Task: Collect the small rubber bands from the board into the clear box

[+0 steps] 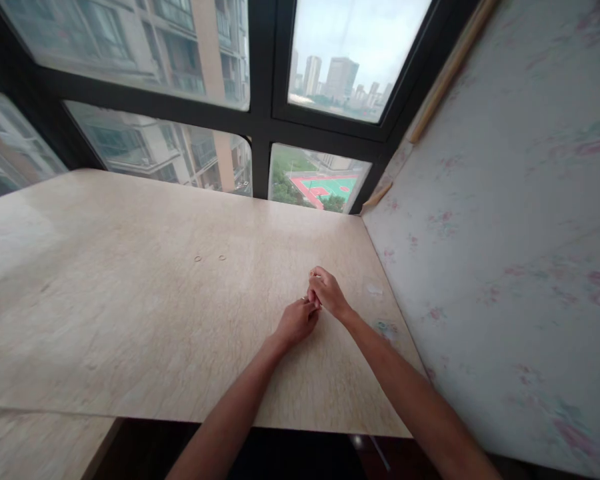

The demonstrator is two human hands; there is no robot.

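My left hand (297,322) and my right hand (327,291) meet over the stone sill, right of its middle. The fingers of both are closed and pressed together at the tips. Something small and thin, partly golden, shows at the fingertips, but its kind is too small to tell. My right hand lies slightly farther forward, above the left one's fingers. Off to the left, a thin ring (197,259) and a second thin ring (223,257) lie flat, apart from each other and from my hands.
A clear plastic piece (375,289) lies by the right wall. Nearer to my right forearm is a small clear packet (386,328) with greenish bits. The papered wall (505,267) bounds the sill (130,300) on the right; dark-framed windows (263,133) stand behind it.
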